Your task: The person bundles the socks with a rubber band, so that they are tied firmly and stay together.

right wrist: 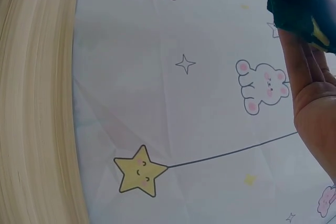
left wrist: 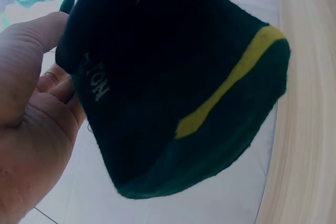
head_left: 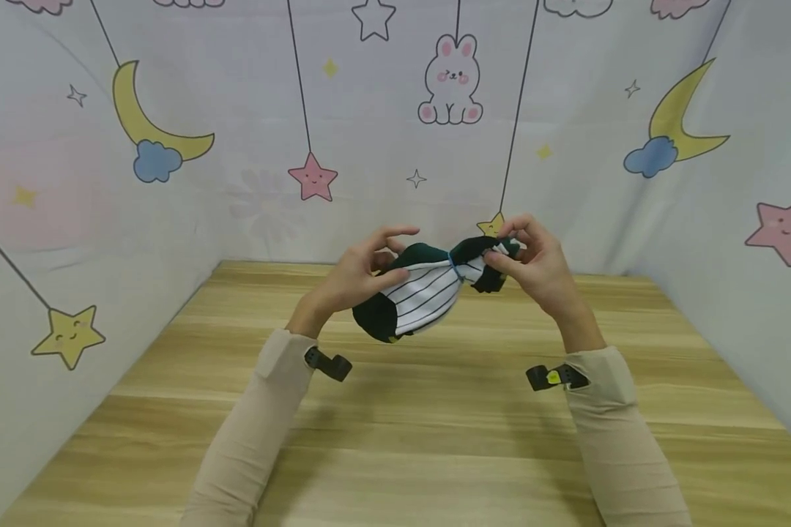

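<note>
A pair of dark green and white striped socks (head_left: 428,293) hangs in the air above the table, gathered at the middle by a thin blue band (head_left: 455,268). My left hand (head_left: 352,277) holds the wider left part, thumb on the near side and fingers behind. On the narrower right end, my right hand (head_left: 542,262) pinches the fabric between thumb and fingers. Up close in the left wrist view, the sock fabric (left wrist: 152,87) shows a yellow stripe and pale lettering. Only a corner of the socks (right wrist: 296,3) appears in the right wrist view.
Below the hands lies a wood-grain table (head_left: 435,439). Behind it and at both sides hangs a white cloth (head_left: 237,146) printed with stars, moons and a rabbit. A black strap device sits on each wrist.
</note>
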Available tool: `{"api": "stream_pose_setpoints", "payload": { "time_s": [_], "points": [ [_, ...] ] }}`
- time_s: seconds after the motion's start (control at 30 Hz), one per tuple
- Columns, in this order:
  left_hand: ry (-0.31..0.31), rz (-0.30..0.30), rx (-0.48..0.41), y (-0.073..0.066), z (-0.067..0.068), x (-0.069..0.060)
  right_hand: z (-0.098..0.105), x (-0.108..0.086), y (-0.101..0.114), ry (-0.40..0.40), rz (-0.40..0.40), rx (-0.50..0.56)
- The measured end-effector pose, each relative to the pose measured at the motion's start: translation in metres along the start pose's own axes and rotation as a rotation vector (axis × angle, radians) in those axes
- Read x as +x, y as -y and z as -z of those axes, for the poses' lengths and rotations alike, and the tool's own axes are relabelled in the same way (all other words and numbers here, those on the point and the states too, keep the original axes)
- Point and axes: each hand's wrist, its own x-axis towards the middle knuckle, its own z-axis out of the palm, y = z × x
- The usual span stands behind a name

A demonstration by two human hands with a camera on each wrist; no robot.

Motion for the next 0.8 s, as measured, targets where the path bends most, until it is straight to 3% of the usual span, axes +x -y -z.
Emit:
{"api": "stream_pose_setpoints", "payload": {
  "time_s": [0.43,0.8],
  "points": [
    [-0.049,0.026,-0.043,0.004,0.004,-0.001,0.007,-0.003,-0.002,0.103,-0.146,-0.157],
    [-0.122,0.122,0.11,0.006,0.004,0.0,0.012,-0.005,-0.016,0.188,-0.213,-0.225]
  ]
}}
